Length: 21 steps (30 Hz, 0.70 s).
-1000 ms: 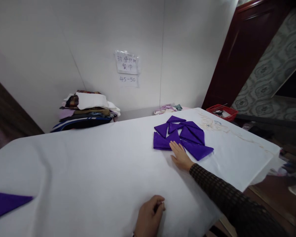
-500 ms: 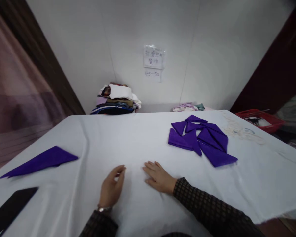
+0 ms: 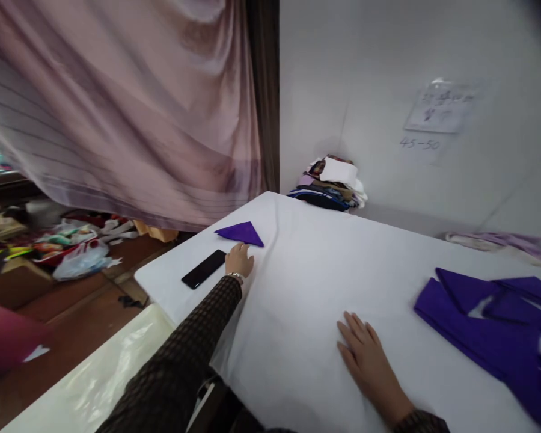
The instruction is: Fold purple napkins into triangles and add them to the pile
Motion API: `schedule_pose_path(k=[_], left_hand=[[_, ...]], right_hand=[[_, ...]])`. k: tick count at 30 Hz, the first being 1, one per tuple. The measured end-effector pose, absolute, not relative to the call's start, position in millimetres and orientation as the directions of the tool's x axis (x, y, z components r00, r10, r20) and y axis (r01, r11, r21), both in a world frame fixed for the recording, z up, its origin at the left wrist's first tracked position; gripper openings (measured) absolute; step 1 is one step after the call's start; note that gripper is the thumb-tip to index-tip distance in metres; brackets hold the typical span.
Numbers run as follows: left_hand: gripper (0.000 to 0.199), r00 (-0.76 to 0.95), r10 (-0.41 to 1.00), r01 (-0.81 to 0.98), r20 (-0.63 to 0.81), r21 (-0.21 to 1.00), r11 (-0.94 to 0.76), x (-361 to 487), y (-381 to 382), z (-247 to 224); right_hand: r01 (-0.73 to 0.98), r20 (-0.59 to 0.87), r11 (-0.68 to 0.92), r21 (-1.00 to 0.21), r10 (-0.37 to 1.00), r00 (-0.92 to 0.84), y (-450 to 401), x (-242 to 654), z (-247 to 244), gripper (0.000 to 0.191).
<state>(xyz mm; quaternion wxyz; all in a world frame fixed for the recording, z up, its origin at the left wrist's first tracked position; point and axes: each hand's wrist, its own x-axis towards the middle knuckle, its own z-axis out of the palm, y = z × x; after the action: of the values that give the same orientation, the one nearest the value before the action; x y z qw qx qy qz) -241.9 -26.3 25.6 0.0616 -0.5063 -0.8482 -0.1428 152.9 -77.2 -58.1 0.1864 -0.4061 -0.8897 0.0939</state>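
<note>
At the far left part of the white table (image 3: 315, 270) lies a folded purple cloth (image 3: 240, 233). My left hand (image 3: 239, 260) reaches out to its near edge, beside a black phone (image 3: 204, 269); whether the fingertips touch the cloth I cannot tell. Flat on the tabletop, my right hand (image 3: 365, 358) has its fingers spread and holds nothing. Several folded purple cloths (image 3: 482, 337) lie in a loose group to the right of it, partly cut off by the view's edge.
A pile of folded clothes (image 3: 331, 183) sits at the back by the wall, under a paper sign (image 3: 442, 108). A pink curtain (image 3: 162, 108) hangs at the left. Bags and boxes (image 3: 79, 255) stand on the floor behind the table's left side.
The view has turned to the left. My left hand has moved from the table's middle out to the single purple cloth by the phone. My right hand still rests on the table.
</note>
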Motion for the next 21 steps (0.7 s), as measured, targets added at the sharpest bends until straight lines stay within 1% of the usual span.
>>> schedule_pose_path(k=[3,7,11,15,18,21], left_hand=[[0.042,-0.532,0.824,0.846,0.193,0.165,0.507,-256.5,-13.2,26.0],[0.045,-0.577,0.796,0.816,0.182,0.167,0.554,-274.7,3.4,21.0],[0.051,-0.531,0.828,0.846,0.179,0.174,0.505,-287.2,18.4,11.9],[0.054,-0.499,0.847,0.863,0.181,0.197,0.466,-294.0,34.5,5.1],[0.048,-0.504,0.845,0.857,0.177,0.226,0.463,-296.7,43.4,4.2],[0.038,-0.506,0.844,0.851,0.178,0.266,0.454,-297.5,47.4,6.8]], right_hand=[[0.673,0.292,0.659,-0.335,0.752,-0.591,-75.8,154.7,-66.6,0.042],[0.673,0.306,0.671,-0.313,0.741,-0.597,-73.6,157.1,-75.3,0.043],[0.661,0.341,0.688,-0.3,0.724,-0.599,-71.9,158.6,-81.4,0.047],[0.645,0.39,0.711,-0.28,0.699,-0.6,-70.4,159.0,-83.9,0.062],[0.64,0.41,0.719,-0.271,0.688,-0.599,-69.0,158.6,-84.2,0.07],[0.642,0.419,0.717,-0.273,0.689,-0.591,-67.9,158.1,-84.0,0.072]])
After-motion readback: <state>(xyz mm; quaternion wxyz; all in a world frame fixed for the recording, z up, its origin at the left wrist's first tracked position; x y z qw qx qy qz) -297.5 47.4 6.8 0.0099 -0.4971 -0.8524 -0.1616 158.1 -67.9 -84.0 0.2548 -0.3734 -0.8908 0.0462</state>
